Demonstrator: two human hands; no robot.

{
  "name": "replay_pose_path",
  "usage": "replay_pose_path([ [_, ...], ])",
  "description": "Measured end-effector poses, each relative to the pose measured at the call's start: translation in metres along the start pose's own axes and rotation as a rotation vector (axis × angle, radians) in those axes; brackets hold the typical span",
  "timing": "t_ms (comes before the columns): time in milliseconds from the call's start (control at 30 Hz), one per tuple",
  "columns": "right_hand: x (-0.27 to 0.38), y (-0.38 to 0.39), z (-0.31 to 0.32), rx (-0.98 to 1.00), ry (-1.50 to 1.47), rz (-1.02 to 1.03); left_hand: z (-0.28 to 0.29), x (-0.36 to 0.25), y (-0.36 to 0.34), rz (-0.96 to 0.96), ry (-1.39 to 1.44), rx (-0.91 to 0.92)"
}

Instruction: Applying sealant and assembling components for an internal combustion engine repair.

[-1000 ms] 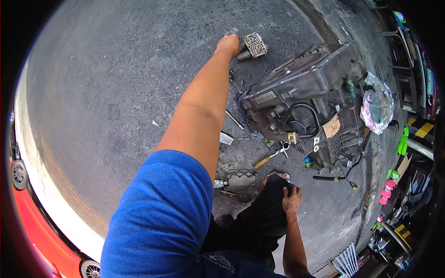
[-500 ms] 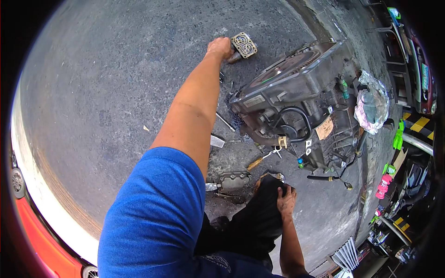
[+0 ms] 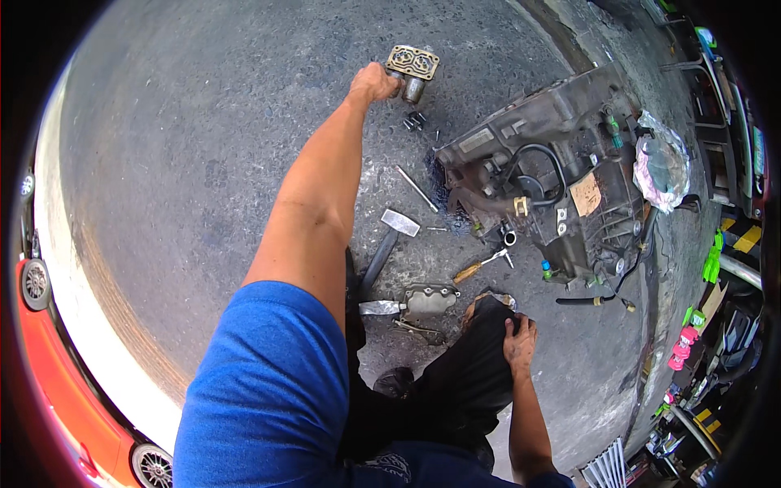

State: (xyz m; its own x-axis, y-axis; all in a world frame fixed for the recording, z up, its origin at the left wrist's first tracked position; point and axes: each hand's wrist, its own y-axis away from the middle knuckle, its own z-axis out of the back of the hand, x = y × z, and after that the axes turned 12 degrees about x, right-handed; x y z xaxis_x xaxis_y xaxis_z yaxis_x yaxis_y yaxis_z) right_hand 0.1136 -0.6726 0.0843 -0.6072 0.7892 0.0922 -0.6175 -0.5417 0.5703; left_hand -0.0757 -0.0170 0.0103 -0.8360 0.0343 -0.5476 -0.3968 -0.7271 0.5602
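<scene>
My left hand [image 3: 376,81] reaches far forward over the floor, with its fingers closed around one side of a metal valve block [image 3: 413,63]. The block has a flat, brassy face cut with winding channels and two stubby cylinders below it. Beneath it, some small dark bolts [image 3: 414,121] lie on the concrete. My right hand [image 3: 520,342] rests on my black-trousered knee [image 3: 492,333], with fingers stretched over the cloth and nothing held. To the right of my left hand stands a large grey gearbox [image 3: 549,163] with hoses and connectors.
Between me and the gearbox lie a hammer [image 3: 400,222], a metal rod [image 3: 416,189], a wooden-handled tool [image 3: 467,272] and a grey metal cover [image 3: 429,302]. Dark oil stains [image 3: 457,218] the floor. Foil-like wrapping [image 3: 663,167] sits beyond the gearbox. A red car [image 3: 73,407] is at far left.
My left hand has turned the valve block, so both cylinders now show below its face. The view has shifted, revealing more of the hammer and the dark bolts. My right hand stays on my knee.
</scene>
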Motion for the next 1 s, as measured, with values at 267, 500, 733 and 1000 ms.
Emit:
replay_pose_path([
  [267, -0.006, 0.022, -0.008, -0.080, 0.018, 0.062, 0.035, 0.056, 0.127, -0.026, -0.192, 0.024],
  [500, -0.011, 0.038, -0.014, -0.102, 0.005, 0.066, -0.013, 0.117, 0.214, 0.056, -0.235, 0.068],
  [733, -0.014, 0.038, -0.012, -0.091, -0.028, 0.057, -0.047, 0.165, 0.278, 0.071, -0.107, 0.122],
  [1000, -0.014, 0.028, -0.011, -0.041, 0.003, 0.063, -0.128, 0.165, 0.274, 0.091, 0.188, -0.113],
])
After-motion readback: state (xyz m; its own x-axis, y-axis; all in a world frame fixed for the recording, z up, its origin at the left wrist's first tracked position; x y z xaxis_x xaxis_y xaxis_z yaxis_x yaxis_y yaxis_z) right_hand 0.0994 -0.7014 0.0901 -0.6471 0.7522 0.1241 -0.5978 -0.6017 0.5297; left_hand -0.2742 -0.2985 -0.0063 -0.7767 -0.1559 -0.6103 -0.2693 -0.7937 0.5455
